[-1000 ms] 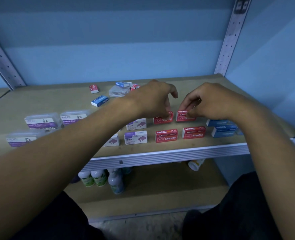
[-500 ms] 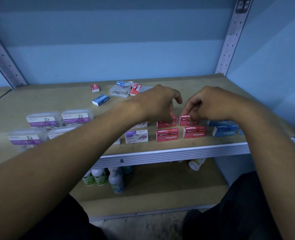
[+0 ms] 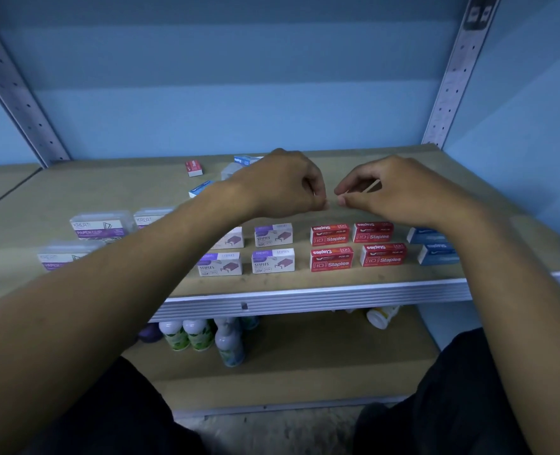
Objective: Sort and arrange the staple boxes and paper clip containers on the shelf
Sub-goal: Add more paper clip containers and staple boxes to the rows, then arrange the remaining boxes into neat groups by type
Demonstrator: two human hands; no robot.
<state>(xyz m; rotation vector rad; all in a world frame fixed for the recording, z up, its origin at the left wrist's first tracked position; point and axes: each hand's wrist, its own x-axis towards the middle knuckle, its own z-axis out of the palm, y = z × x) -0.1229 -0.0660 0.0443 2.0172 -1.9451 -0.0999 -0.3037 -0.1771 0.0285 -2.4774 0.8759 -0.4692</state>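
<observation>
Both hands lifted, bottles seemingly below

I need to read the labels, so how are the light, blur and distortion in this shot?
Head view: dim, bluish light; red staple boxes read sharply; clear plastic paper clip containers at left look softer; metal shelf uprights lean inward from wide-angle distortion; forearms near the lens are blurred; no strong glare.
</observation>
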